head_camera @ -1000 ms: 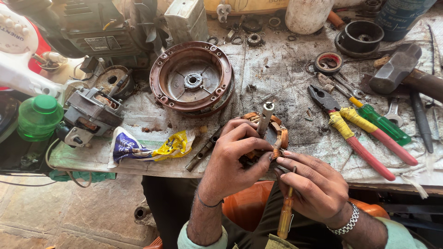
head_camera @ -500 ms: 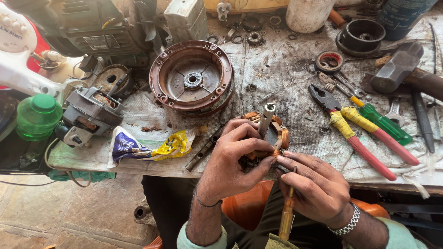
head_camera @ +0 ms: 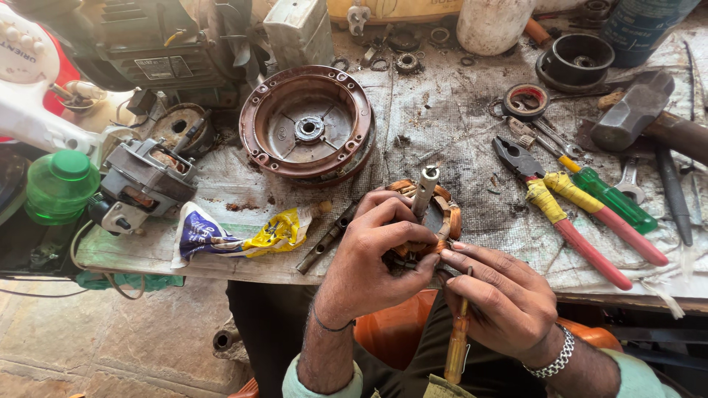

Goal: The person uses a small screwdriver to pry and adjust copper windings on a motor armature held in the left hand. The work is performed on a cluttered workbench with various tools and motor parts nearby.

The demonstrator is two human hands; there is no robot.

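Both hands meet at the bench edge: I see my left hand clasping one copper-wound stator, which sits under its fingers. Right hand pinches one yellow-handled screwdriver just beside it.

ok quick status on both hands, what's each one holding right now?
Left hand: closed on the copper-wound motor stator at the bench edge.
Right hand: closed on a yellow-handled screwdriver, fingertips at the stator.

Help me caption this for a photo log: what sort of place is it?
Likely a small motor or fan repair workshop: a grimy workbench strewn with pliers, a hammer and an opened round motor housing.
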